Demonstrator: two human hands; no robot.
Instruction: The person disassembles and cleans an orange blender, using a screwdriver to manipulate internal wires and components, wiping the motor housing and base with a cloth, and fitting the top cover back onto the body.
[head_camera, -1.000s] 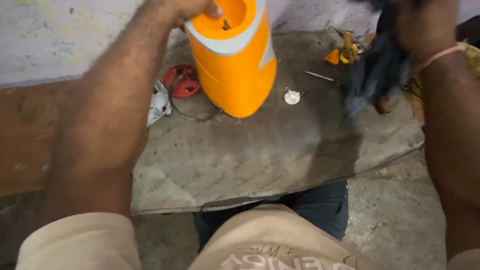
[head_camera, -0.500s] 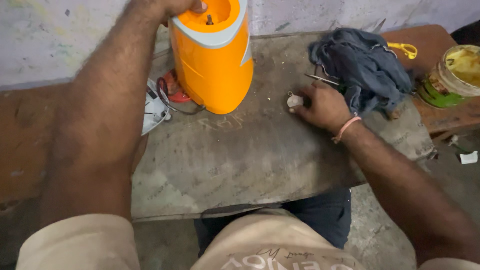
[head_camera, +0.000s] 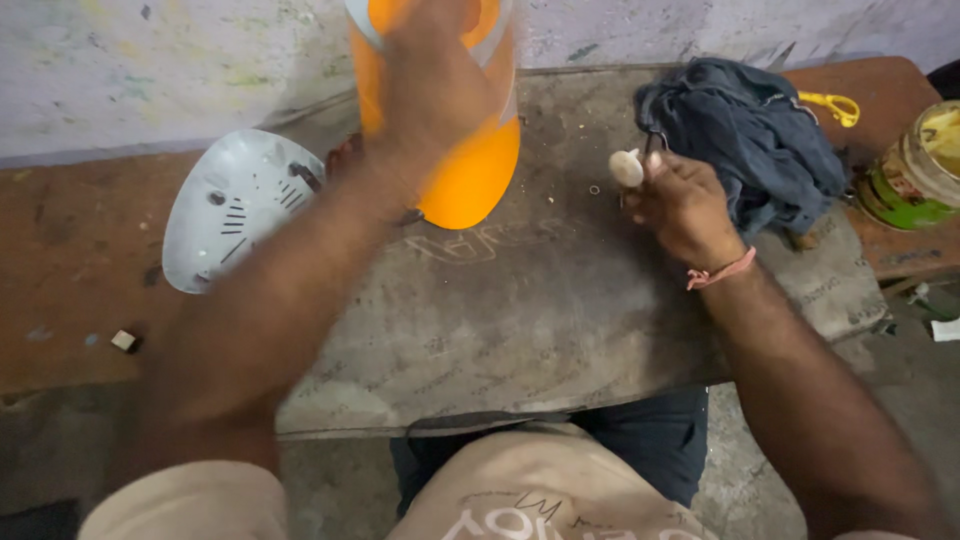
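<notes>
Gripping the orange plastic housing (head_camera: 455, 150) near its top, the left hand (head_camera: 435, 75) steadies it upright on the table (head_camera: 520, 330); it looks light, rigid, smooth-sided. The right hand (head_camera: 685, 205) pinches a small white knob (head_camera: 627, 167) in its fingers

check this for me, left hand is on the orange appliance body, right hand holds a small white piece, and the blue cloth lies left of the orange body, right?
Not quite. In the head view the blue cloth lies right of the orange appliance body, behind the right hand. The left hand is on the orange body, and the right hand holds the small white piece.
</notes>
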